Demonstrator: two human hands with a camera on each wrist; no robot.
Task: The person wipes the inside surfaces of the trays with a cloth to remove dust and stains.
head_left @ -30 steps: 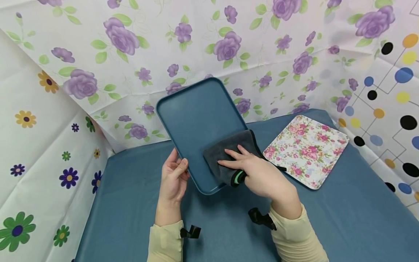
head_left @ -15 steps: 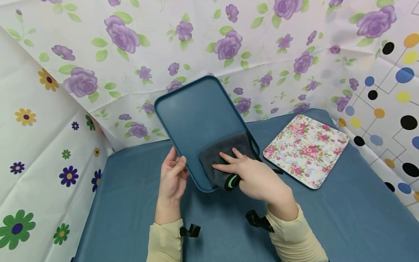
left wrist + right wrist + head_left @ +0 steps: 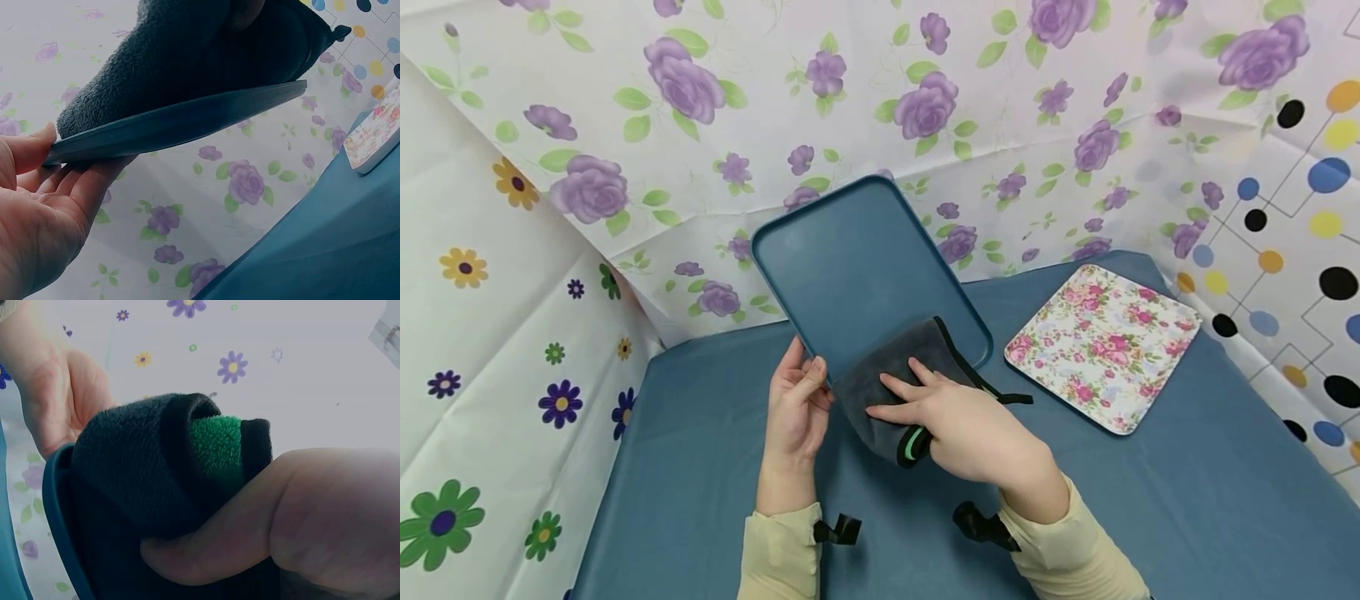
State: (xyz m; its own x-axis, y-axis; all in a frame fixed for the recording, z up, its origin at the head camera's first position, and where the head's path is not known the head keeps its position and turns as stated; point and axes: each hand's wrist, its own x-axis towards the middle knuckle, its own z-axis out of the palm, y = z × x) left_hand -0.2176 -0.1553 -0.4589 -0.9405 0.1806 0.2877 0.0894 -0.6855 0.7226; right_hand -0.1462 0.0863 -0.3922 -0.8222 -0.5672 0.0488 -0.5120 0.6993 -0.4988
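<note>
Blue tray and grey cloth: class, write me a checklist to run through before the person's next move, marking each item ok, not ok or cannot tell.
1. Left hand grips the blue tray: ok, thumb above the edge, fingers beneath.
2. Right hand is on the grey cloth: ok, fingers spread over it.
3. Cloth lies wholly inside the tray: not ok, it reaches past the near edge.
4. Tray rests flat on the table: not ok, it is held up at a tilt.
5. Floral board is apart from the tray: ok, it lies on the table.
6. Surface under the cloth is clean: cannot tell, it is covered.
</note>
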